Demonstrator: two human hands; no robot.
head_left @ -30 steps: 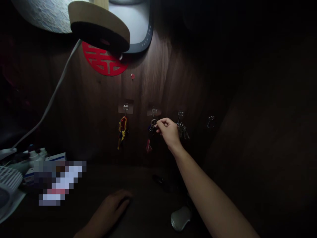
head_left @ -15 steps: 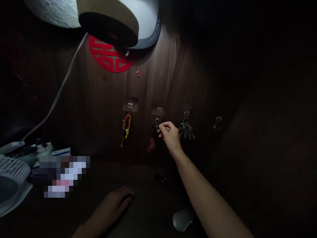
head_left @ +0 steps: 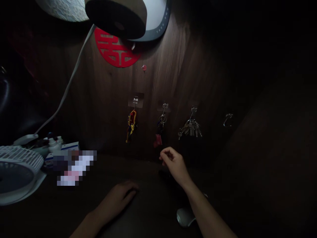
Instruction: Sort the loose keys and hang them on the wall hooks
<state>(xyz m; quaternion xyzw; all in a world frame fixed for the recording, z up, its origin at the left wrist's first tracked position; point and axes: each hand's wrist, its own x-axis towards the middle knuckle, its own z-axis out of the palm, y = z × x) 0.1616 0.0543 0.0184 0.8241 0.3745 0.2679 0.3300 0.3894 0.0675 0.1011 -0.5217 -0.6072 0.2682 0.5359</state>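
Observation:
My right hand (head_left: pixel 174 163) is in the air in front of the dark wood panel, below the middle hanging keys. Its fingers are loosely curled, and I see nothing held in them. Just above it, a key ring (head_left: pixel 162 119) with a red tag (head_left: pixel 158 139) hangs from a metal hook (head_left: pixel 165 105). To the right, a bunch of keys (head_left: pixel 192 128) is spread on another hook. A yellow and red braided cord (head_left: pixel 132 120) hangs on the left hook. My left hand (head_left: pixel 121 196) lies flat on the dark tabletop, thumb apart from the fingers, holding nothing.
A bare hook (head_left: pixel 228 120) is at the right. A lamp head (head_left: pixel 116 18) juts in above, before a red paper cutout (head_left: pixel 119 56). At the left stand a white fan (head_left: pixel 18 175), small bottles (head_left: pixel 53 144) and a cable (head_left: pixel 71 79). A computer mouse (head_left: pixel 184 217) lies beneath my right forearm.
My right hand has let go of the key ring and dropped below it. The ring stays on its hook. My left hand still rests on the tabletop; the view has shifted slightly.

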